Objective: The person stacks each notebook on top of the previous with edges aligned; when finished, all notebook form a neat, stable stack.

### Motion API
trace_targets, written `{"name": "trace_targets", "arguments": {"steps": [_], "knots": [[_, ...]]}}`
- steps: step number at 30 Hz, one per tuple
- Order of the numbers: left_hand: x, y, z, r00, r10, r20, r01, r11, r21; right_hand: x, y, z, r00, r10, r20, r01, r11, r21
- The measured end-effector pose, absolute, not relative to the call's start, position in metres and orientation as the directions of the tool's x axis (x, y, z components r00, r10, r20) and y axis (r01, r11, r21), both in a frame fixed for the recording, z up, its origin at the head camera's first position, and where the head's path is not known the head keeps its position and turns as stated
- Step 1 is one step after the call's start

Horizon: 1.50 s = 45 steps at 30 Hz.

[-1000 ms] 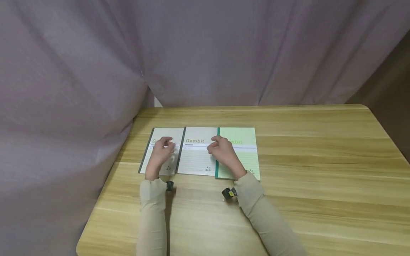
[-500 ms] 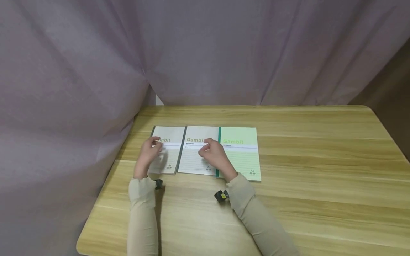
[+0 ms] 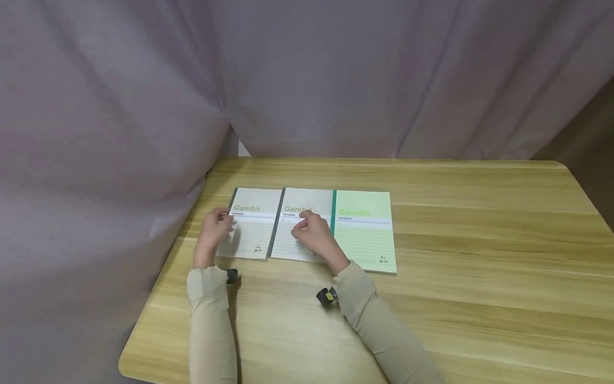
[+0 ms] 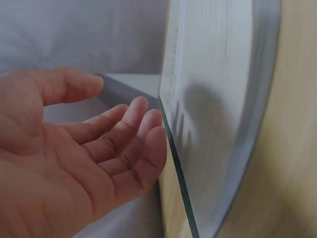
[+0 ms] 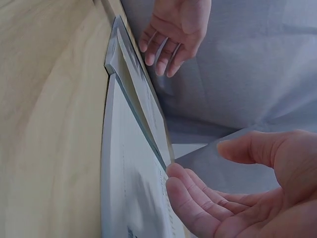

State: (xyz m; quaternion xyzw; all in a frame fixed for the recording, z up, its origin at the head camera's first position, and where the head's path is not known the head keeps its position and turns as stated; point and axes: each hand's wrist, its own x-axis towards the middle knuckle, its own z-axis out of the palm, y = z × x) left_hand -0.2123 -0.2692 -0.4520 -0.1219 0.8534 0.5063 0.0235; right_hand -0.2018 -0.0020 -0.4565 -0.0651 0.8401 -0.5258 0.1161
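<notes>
Three notebooks lie side by side: a white left one (image 3: 256, 229), a white middle one (image 3: 292, 240) and a green right one (image 3: 365, 240) with a green spine. My left hand (image 3: 212, 233) hovers at the left notebook's spine edge, fingers loosely bent and holding nothing; in the left wrist view that hand (image 4: 99, 153) casts a shadow on a cover. Above the middle notebook is my right hand (image 3: 316, 234), empty, with thumb and fingers apart in the right wrist view (image 5: 242, 193). The left hand (image 5: 176, 34) also shows there.
The wooden table (image 3: 479, 256) extends to the right of the notebooks and in front of them. A grey-purple curtain (image 3: 312, 80) hangs behind the table and along its left side. A small black camera (image 3: 327, 296) is on the right wrist, another (image 3: 232, 276) on the left.
Both hands have moved left: the left from over the left notebook to its spine edge, the right from the green notebook's spine to over the middle one. The notebooks look unmoved apart from a slight view shift.
</notes>
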Motion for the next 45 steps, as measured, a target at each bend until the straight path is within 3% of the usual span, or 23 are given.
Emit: {"name": "trace_targets", "arguments": {"steps": [15, 31, 37, 45], "knots": [[-0.207, -0.289, -0.465, -0.953, -0.230, -0.197, -0.281, 0.433, 0.857, -0.198, -0.029, -0.470, -0.945, -0.305, -0.120, -0.036, 0.461, -0.887], [-0.199, -0.292, -0.463, -0.951, -0.211, -0.225, -0.294, 0.399, 0.869, -0.190, -0.044, -0.473, -0.906, -0.372, -0.201, 0.057, 0.363, -0.930], [-0.203, -0.293, -0.464, -0.954, -0.179, -0.239, -0.295, 0.443, 0.847, -0.191, -0.043, -0.473, -0.899, -0.388, -0.202, 0.064, 0.341, -0.938], [-0.207, -0.289, -0.464, -0.920, -0.243, -0.309, -0.369, 0.262, 0.892, -0.193, -0.043, -0.474, -0.889, -0.410, -0.204, 0.067, 0.324, -0.944]]}}
